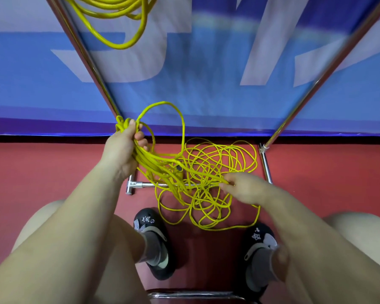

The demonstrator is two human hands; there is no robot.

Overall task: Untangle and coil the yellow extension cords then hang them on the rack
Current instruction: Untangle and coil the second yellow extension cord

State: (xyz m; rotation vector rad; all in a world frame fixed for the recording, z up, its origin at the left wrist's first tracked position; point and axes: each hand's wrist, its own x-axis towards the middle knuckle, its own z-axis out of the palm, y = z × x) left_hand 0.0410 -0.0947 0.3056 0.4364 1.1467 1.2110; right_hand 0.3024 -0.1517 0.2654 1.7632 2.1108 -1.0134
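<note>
A tangled yellow extension cord (pixel 215 170) lies in loose loops on the red floor between the rack's legs and my feet. My left hand (pixel 123 148) grips a bundle of several coiled loops of it, held up above the floor. One big loop (pixel 180 119) stands out past the fingers. My right hand (pixel 241 187) pinches a strand at the right side of the tangle, low over the floor. A second yellow cord coil (pixel 119 23) hangs on the rack at the top left.
The chrome rack has two slanted poles (pixel 90 60) (pixel 329 71) and a base bar (pixel 149 184) on the floor under the cord. A blue and white banner (pixel 206 69) stands behind it. My shoes (pixel 154 242) (pixel 259 253) stand close to the tangle.
</note>
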